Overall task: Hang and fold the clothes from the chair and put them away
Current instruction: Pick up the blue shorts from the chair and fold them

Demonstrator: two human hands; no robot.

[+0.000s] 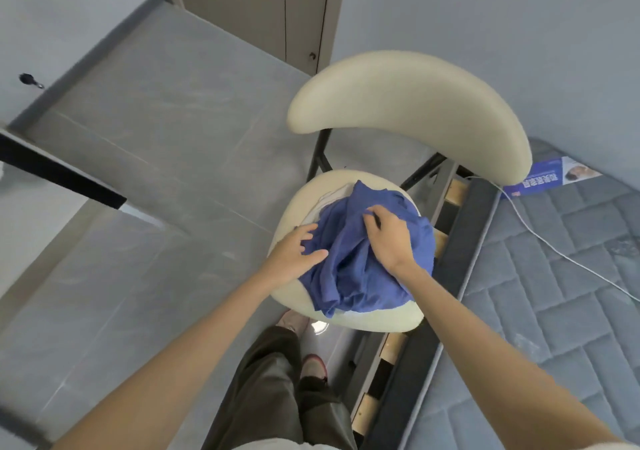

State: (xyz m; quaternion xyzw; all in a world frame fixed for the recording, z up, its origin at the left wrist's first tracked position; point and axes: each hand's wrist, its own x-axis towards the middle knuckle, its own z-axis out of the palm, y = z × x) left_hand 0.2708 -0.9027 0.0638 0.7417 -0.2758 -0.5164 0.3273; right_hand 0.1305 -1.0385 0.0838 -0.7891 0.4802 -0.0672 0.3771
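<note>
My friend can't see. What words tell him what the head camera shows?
Seen from above, a person's right hand pinches a crumpled blue garment on a cream chair, while the left hand touches its edge. White cloth peeks out beneath; a grey mattress lies to the right.
</note>
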